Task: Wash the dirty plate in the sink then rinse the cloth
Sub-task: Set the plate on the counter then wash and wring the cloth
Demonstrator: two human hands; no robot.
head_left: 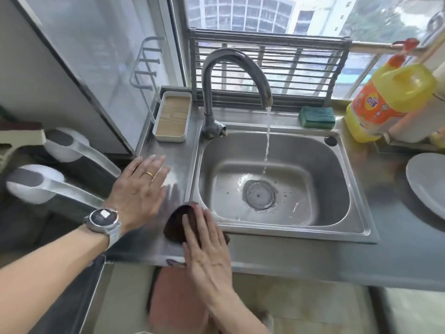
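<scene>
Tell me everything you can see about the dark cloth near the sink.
The cloth is dark brown, almost maroon, soft and bunched into a rounded lump. It lies on the steel counter at the sink's front left corner, outside the basin. The right hand presses on it with straight fingers, covering part of it.

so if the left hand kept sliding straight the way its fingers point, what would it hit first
Probably the white tray with the wood-look base at the back of the counter. The left hand lies flat with fingers pointing up and right over bare steel counter. Depth is unclear, so it might pass just right of it, toward the tap base.
</scene>
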